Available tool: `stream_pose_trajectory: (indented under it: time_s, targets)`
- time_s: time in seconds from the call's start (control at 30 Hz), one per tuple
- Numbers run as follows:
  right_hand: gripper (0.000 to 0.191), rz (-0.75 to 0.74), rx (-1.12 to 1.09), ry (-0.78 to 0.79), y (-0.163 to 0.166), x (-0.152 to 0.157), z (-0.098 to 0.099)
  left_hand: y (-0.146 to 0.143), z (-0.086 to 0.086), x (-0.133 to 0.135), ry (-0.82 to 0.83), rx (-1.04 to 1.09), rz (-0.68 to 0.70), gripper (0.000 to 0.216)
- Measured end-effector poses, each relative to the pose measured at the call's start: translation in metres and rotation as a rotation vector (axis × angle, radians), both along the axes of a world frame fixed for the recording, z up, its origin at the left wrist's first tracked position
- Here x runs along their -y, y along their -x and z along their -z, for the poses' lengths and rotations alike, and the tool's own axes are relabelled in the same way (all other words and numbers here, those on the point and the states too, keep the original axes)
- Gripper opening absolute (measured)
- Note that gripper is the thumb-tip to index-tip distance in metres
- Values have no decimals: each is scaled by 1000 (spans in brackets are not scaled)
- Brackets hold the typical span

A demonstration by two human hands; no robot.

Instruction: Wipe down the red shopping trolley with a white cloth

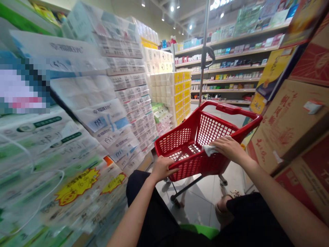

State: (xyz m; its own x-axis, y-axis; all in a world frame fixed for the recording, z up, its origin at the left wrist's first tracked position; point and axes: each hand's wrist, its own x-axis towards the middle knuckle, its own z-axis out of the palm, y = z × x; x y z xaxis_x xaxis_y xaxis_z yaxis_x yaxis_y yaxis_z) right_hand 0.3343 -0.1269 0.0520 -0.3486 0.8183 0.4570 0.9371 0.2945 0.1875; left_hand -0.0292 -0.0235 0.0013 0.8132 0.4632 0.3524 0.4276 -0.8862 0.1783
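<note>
A red plastic shopping cart (180, 139) on wheels stands in the aisle right in front of me. My left hand (162, 168) is closed around the near left corner of its rim. My right hand (227, 148) lies on the near right rim, fingers pressed down on a white cloth (209, 149) that it holds against the edge. The basket looks empty inside. My knees in dark trousers show below the cart.
Stacks of wrapped tissue packs (123, 85) rise close on the left. Brown cardboard boxes (290, 123) are piled on the right. Shelves of goods (231, 51) run along the back, and a metal pole (203, 51) stands behind the cart. The floor is grey tile.
</note>
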Motion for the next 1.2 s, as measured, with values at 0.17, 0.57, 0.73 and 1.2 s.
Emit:
stream_pose_trajectory:
  time_s: [0.17, 0.57, 0.73, 1.2]
  targets:
    - [24, -22, -12, 9, 18, -5, 5, -5, 3, 2, -11, -2, -40, 37]
    - [14, -178, -50, 48, 165, -34, 41, -15, 4, 6, -41, -46, -68, 13]
    - [16, -224, -46, 36, 140, -25, 37, -13, 7, 10, -51, -14, -53, 23]
    - [17, -137, 13, -7, 83, -15, 23, -22, 8, 20, -73, 32, -77, 32]
